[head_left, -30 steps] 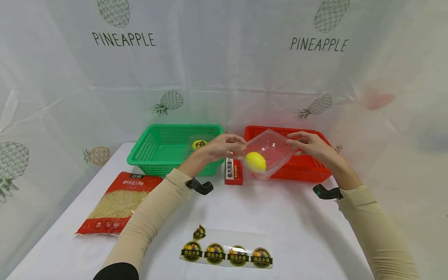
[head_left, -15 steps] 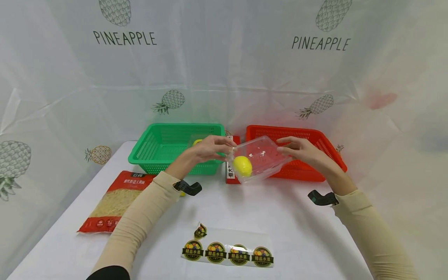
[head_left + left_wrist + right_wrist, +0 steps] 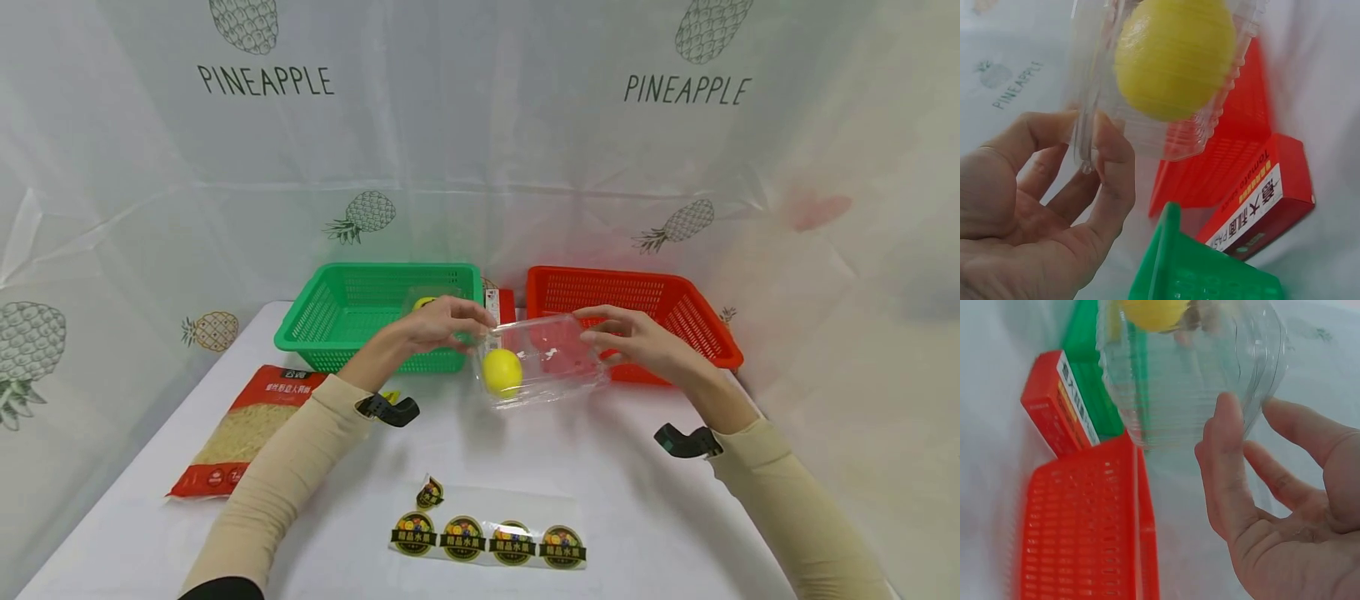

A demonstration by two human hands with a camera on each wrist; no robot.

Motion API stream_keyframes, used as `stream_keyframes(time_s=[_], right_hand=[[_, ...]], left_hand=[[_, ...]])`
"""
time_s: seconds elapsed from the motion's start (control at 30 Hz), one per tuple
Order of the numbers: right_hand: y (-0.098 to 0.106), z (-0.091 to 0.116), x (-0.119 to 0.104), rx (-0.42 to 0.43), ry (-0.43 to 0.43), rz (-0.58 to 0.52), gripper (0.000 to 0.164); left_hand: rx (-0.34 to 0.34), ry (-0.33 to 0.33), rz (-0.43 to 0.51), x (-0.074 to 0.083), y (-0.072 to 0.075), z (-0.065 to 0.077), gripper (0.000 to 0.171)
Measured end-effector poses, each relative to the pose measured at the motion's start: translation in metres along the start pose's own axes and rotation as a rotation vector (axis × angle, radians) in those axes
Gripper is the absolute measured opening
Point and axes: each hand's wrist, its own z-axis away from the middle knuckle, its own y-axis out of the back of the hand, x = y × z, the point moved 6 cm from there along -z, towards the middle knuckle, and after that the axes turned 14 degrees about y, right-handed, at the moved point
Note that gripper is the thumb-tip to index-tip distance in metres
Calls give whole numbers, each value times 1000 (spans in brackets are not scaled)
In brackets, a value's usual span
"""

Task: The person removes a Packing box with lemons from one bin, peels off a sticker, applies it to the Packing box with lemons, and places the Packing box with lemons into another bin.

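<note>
A clear plastic fruit box [image 3: 551,367] is held up and tilted above the table, in front of the red basket. One lemon [image 3: 502,372] lies inside it, at the left end. With thumb and fingers, my left hand [image 3: 442,325] pinches the box's left rim, seen closely in the left wrist view. At the opposite end my right hand [image 3: 633,340] grips the rim between thumb and fingers. A sheet of round fruit stickers [image 3: 487,537] lies near the table's front, one sticker partly peeled at its upper left corner.
The green basket [image 3: 360,321] at the back left holds another clear box with a yellow fruit [image 3: 424,302]. The red basket [image 3: 637,292] stands at the back right. Between them is a red pasta box [image 3: 1266,200]. A red pasta bag [image 3: 255,425] lies left.
Both hands have brought the box leftward, down and nearer, levelling it somewhat. The lemon has moved along with it. More of the red basket shows now.
</note>
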Motion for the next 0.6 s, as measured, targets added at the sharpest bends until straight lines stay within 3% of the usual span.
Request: stream_keyframes(time_s=[0.23,0.6], right_hand=[[-16,8,4,-32,-5,-35,51],[-43,17,-1,-59,33,-131,54]], left_hand=[[22,9,-9,-10,0,6,22],[53,-5,-60,-16,1,27,31]])
